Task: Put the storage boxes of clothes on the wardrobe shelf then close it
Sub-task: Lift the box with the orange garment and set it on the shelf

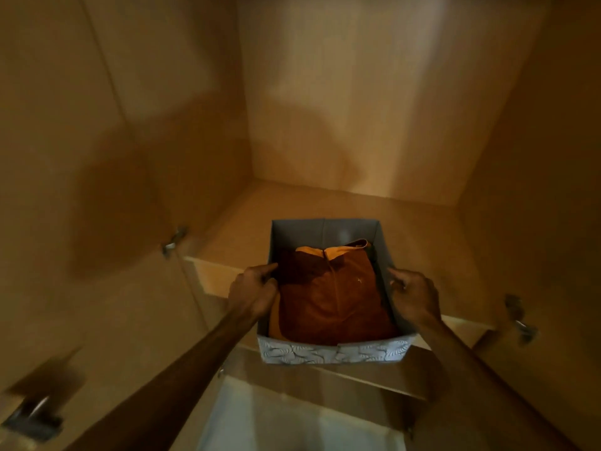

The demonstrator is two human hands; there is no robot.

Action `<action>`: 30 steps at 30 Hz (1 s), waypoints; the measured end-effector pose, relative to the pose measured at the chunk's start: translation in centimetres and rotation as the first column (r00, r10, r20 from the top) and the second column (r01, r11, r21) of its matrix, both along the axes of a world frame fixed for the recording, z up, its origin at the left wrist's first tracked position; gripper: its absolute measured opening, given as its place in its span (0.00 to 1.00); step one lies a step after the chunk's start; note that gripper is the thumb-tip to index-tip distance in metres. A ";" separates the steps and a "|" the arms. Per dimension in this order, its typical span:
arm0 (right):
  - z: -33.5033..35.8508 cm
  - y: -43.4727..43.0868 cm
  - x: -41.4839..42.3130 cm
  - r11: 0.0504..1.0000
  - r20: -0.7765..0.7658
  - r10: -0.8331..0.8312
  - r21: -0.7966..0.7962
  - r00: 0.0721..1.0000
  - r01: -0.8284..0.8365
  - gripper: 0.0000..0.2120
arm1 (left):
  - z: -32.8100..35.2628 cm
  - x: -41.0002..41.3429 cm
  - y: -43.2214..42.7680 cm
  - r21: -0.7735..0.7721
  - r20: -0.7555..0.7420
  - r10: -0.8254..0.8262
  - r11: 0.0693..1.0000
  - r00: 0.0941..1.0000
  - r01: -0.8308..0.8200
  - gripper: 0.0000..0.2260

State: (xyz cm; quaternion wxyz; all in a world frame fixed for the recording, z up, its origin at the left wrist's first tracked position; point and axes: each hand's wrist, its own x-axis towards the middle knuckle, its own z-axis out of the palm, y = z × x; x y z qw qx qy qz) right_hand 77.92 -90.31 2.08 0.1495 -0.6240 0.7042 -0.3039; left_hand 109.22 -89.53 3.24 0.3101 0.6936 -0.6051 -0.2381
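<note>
Both hands grip one grey fabric storage box (331,351): left hand (252,292) and right hand (414,296) clamp opposite walls, a folded rust-brown garment (331,301) between them.

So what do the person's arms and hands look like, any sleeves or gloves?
The left forearm and right forearm are bare to the frame's edge, no sleeves showing. The left hand and right hand wear no gloves, and neither wrist shows a watch or bracelet. Rings are too blurred to tell.
</note>
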 end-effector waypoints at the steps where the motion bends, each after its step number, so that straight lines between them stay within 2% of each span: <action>1: -0.3 -0.8 -0.7 1.000 -0.005 -0.029 0.010 1.000 0.029 0.18 | -0.3 -0.7 -1.8 0.005 0.023 -0.036 0.999 0.999 0.036 0.20; 8: -0.9 -7.1 -8.0 0.978 -0.058 -0.175 0.108 0.983 0.181 0.19 | -1.5 -8.2 -14.7 -0.003 0.068 -0.304 0.952 0.950 0.305 0.20; 11: -0.1 -9.8 -10.0 0.975 0.034 -0.197 0.109 0.980 0.192 0.26 | -0.7 -12.3 -18.2 0.029 -0.050 -0.433 0.900 0.900 0.434 0.23; 13: 0.5 -10.8 -10.3 0.979 0.091 -0.189 0.099 0.978 0.180 0.27 | -0.7 -14.1 -19.5 0.059 -0.062 -0.560 0.824 0.826 0.563 0.31; 14: 0.6 -10.6 -10.1 0.979 0.076 -0.184 0.106 0.980 0.176 0.27 | -1.1 -14.4 -19.6 0.076 -0.008 -0.621 0.782 0.784 0.619 0.37; 16: -0.1 -9.5 -9.6 0.978 -0.072 -0.184 0.085 0.980 0.190 0.31 | -2.7 -13.9 -19.5 0.102 0.219 -0.727 0.681 0.651 0.726 0.42; 18: -1.3 -8.3 -9.0 0.972 -0.197 -0.234 -0.017 0.952 0.236 0.35 | -4.6 -13.2 -19.8 0.034 0.432 -0.728 0.604 0.533 0.797 0.40; 19: -2.1 -8.0 -8.9 0.973 -0.228 -0.229 -0.080 0.946 0.217 0.36 | -5.3 -13.0 -20.2 -0.015 0.487 -0.704 0.586 0.517 0.811 0.39; 21: -3.2 -8.6 -9.7 0.978 -0.274 -0.173 -0.158 0.946 0.133 0.37 | -5.7 -14.0 -21.4 -0.066 0.532 -0.661 0.591 0.530 0.804 0.38; 23: -3.7 -10.7 -11.7 0.977 -0.314 -0.123 -0.205 0.942 0.059 0.39 | -5.4 -15.8 -22.7 -0.043 0.542 -0.646 0.617 0.537 0.786 0.42; 25: -3.4 -13.0 -13.8 0.971 -0.331 -0.165 -0.221 0.929 0.094 0.43 | -4.5 -17.7 -23.2 -0.017 0.562 -0.614 0.661 0.554 0.750 0.44; 28: -2.4 -14.6 -14.9 0.959 -0.349 -0.267 -0.187 0.898 0.213 0.43 | -3.6 -20.2 -23.1 -0.045 0.582 -0.503 0.764 0.638 0.644 0.33; 30: -3.1 -14.1 -14.3 0.955 -0.348 -0.255 -0.235 0.902 0.180 0.36 | -4.1 -20.8 -21.9 -0.141 0.613 -0.444 0.752 0.653 0.644 0.31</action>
